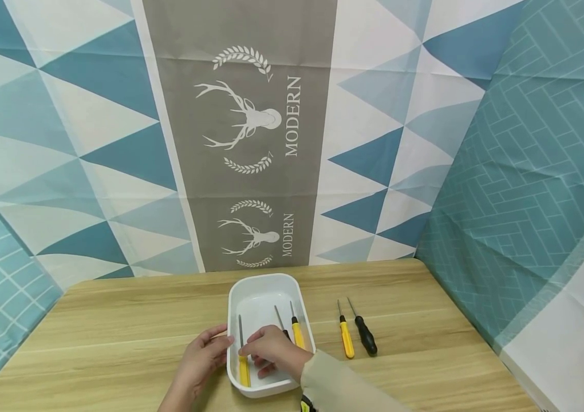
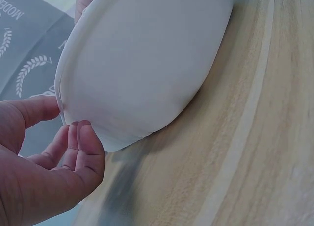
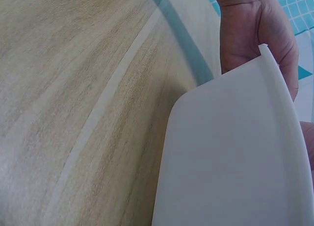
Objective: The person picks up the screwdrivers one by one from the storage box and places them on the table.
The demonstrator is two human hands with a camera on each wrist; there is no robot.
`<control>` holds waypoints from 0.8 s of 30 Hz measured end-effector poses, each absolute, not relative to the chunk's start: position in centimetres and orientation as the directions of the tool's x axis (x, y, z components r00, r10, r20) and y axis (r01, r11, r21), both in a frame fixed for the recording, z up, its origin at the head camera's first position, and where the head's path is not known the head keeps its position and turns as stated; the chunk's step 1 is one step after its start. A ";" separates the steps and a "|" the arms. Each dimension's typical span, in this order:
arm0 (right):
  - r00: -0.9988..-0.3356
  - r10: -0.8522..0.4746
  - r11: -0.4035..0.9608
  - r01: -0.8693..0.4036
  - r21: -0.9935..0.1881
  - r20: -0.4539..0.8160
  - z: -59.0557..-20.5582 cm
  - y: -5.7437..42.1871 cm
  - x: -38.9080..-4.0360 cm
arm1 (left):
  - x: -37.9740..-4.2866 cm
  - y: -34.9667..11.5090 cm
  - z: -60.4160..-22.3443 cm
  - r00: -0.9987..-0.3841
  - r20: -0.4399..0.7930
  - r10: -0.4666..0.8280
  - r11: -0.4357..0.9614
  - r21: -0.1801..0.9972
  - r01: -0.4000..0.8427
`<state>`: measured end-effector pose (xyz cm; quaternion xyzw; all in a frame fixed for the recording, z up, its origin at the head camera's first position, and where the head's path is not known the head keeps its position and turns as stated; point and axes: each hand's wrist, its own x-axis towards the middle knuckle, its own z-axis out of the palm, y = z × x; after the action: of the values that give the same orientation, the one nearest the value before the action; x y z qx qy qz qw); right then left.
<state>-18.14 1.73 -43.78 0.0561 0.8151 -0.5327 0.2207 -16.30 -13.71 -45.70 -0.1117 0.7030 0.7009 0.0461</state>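
Observation:
A white tray (image 1: 306, 320) sits on the wooden table near its front edge. My left hand (image 1: 222, 343) grips the tray's left rim, thumb on the lip and fingers against the outer wall (image 2: 64, 128). My right hand (image 1: 261, 357) reaches into the tray with its fingers curled down. It covers the handle of a black screwdriver (image 1: 279, 317), whose shaft sticks out past the knuckles. A yellow screwdriver (image 1: 243, 366) lies by the fingertips and another yellow screwdriver (image 1: 298, 333) lies on the hand's right. Whether the right hand holds anything is hidden.
Two more screwdrivers lie on the table right of the tray, one yellow (image 1: 346, 339) and one black (image 1: 366, 335). Patterned cloth panels (image 1: 251, 143) stand behind and on both sides of the table (image 1: 117, 332). The right wrist view shows the tray's outer wall (image 3: 230, 157).

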 end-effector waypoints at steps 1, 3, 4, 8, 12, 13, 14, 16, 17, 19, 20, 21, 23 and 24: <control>-0.897 -0.142 0.429 0.325 -0.843 -0.418 -43.8 1.7 -18.1 | -16.3 -13.7 -45.7 -0.971 -0.221 -0.092 -0.008 0.975 -0.222; -0.897 -0.142 0.430 0.324 -0.842 -0.418 -43.9 1.6 -18.1 | -16.3 -13.7 -45.7 -0.970 -0.222 -0.094 -0.010 0.975 -0.222; -0.898 -0.141 0.430 0.324 -0.843 -0.417 -43.9 1.6 -18.1 | -16.3 -13.7 -45.7 -0.970 -0.223 -0.094 -0.011 0.975 -0.223; -0.898 -0.143 0.425 0.323 -0.846 -0.415 -44.0 1.6 -18.1 | -16.2 -13.7 -45.7 -0.971 -0.222 -0.092 -0.011 0.975 -0.222; -0.901 -0.138 0.433 0.319 -0.843 -0.412 -44.0 1.5 -18.0 | -16.2 -13.7 -45.7 -0.971 -0.220 -0.089 -0.013 0.975 -0.220; -0.902 -0.135 0.437 0.317 -0.841 -0.410 -43.9 1.5 -18.0 | -16.2 -13.7 -45.7 -0.971 -0.222 -0.088 -0.015 0.975 -0.221; -0.903 -0.135 0.440 0.315 -0.841 -0.408 -43.9 1.4 -17.9 | -16.2 -13.7 -45.7 -0.971 -0.221 -0.087 -0.014 0.975 -0.221; -0.905 -0.131 0.448 0.310 -0.839 -0.404 -43.8 1.3 -17.8 | -16.2 -13.7 -45.7 -0.971 -0.223 -0.085 -0.011 0.975 -0.223; -0.906 -0.130 0.451 0.308 -0.838 -0.403 -43.8 1.3 -17.8 | -16.2 -13.8 -45.6 -0.971 -0.223 -0.082 -0.010 0.975 -0.223; -0.906 -0.131 0.453 0.306 -0.837 -0.402 -43.7 1.2 -17.7 | -16.3 -13.8 -45.6 -0.972 -0.223 -0.074 -0.002 0.975 -0.223; -0.907 -0.131 0.454 0.304 -0.837 -0.401 -43.7 1.2 -17.7 | -16.3 -13.9 -45.6 -0.972 -0.223 -0.072 0.000 0.975 -0.224; -0.907 -0.131 0.457 0.304 -0.836 -0.401 -43.7 1.1 -17.7 | -16.3 -13.9 -45.6 -0.972 -0.224 -0.071 0.001 0.974 -0.225; -0.908 -0.130 0.457 0.300 -0.837 -0.397 -43.7 1.0 -17.7 | -16.4 -13.9 -45.7 -0.972 -0.224 -0.067 0.004 0.974 -0.225; -0.909 -0.130 0.458 0.299 -0.837 -0.396 -43.7 0.9 -17.7 | -16.4 -14.0 -45.7 -0.972 -0.223 -0.066 0.006 0.974 -0.224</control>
<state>-17.67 0.92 -43.67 0.0508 0.8283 -0.5180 0.2071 -16.39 -13.95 -45.69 -0.1028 0.7068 0.6976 0.0566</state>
